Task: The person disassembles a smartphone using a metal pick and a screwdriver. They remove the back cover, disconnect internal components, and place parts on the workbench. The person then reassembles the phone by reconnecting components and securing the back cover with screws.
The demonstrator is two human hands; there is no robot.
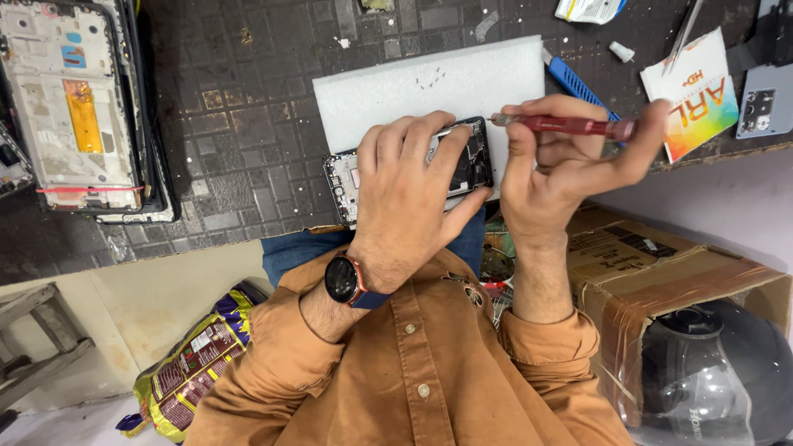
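An opened phone (pixel 472 161) with its back cover off lies on a white foam sheet (pixel 388 91) at the near edge of a dark work mat. My left hand (pixel 409 194), a watch on its wrist, lies flat over the phone and grips it, covering most of it. My right hand (pixel 562 161) pinches a red-handled screwdriver (pixel 570 125) held roughly level. The metal tip points left and sits by the phone's upper right corner.
A stack of bare phone frames (pixel 70 107) lies at the far left of the mat (pixel 239 124). A blue tool (pixel 570 78), a colourful card (pixel 692 92) and a grey phone back (pixel 764 103) are at the right. Below the table are a cardboard box (pixel 652 281), a helmet (pixel 719 372) and a snack bag (pixel 194 363).
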